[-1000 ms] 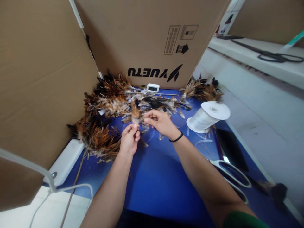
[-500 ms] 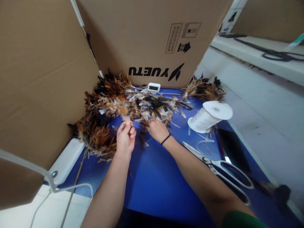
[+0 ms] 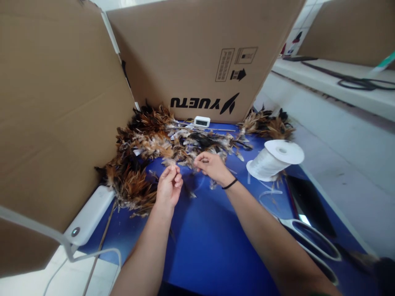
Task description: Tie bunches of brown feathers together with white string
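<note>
Your left hand [image 3: 169,187]: thumb and fingertips pinched together on the base of a feather [image 3: 169,162], its pale fluff pointing away from you, held in front of the pile [image 3: 152,144]. Your right hand [image 3: 214,167]: just right of the left one and apart from it, thumb and fingertips drawn close, at the near edge of the loose feathers; you cannot tell whether anything is gripped there. Black band [image 3: 230,183] on your right wrist.

Pile spreads over the left and rear of the blue desk [image 3: 197,234]; a second bunch [image 3: 267,123] lies at the far right corner. White timer [image 3: 202,121] stands before the upside-down-printed carton [image 3: 185,49]. To your right: white spool [image 3: 268,166], tilted in view, with clear strips [image 3: 270,192] near its base; dark phone [image 3: 308,201]; scissors [image 3: 290,224], blades hidden behind your right forearm. White case [image 3: 89,216] at the left edge, near the pile.
</note>
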The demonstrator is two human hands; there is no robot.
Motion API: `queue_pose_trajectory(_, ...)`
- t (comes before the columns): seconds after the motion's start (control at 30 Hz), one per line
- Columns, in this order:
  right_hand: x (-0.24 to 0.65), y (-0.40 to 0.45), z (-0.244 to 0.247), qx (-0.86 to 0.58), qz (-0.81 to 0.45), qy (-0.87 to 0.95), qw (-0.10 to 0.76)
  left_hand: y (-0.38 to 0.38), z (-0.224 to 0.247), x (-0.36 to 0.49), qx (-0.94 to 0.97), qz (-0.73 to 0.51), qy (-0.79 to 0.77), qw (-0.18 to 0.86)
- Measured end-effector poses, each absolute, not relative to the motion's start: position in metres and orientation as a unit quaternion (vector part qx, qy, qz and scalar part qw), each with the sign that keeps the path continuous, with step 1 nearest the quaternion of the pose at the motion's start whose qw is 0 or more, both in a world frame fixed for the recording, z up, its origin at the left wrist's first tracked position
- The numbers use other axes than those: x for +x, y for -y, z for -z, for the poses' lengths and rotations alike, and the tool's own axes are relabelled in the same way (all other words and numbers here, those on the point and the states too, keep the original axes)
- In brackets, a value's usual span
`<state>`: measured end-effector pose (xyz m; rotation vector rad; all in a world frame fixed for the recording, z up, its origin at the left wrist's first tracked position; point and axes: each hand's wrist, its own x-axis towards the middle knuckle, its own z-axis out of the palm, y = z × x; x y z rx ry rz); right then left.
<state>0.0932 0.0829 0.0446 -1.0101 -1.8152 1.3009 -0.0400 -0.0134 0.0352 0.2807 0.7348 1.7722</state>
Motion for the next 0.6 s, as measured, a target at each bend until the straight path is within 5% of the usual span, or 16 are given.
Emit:
queue_pose_trajectory(0.23, 0.102, -0.073, -0.074, -0.332, -0.643, 0.6, 0.34, 0.015, -0.036, -0.037, 0.135, -0.726, -0.299, 0.605)
queue_pose_trajectory(0.43, 0.114, -0.069, -0.095, -0.265, -0.597, 0.71, 0.262, 0.017, -0.035, -0.035, 0.169, -0.703, -0.28, 0.632)
queue_pose_trajectory(0.6, 0.115, -0.061, -0.103, -0.258, -0.562, 0.718, 0.318, 0.019, -0.035, -0.035, 0.19, -0.688, -0.277, 0.644)
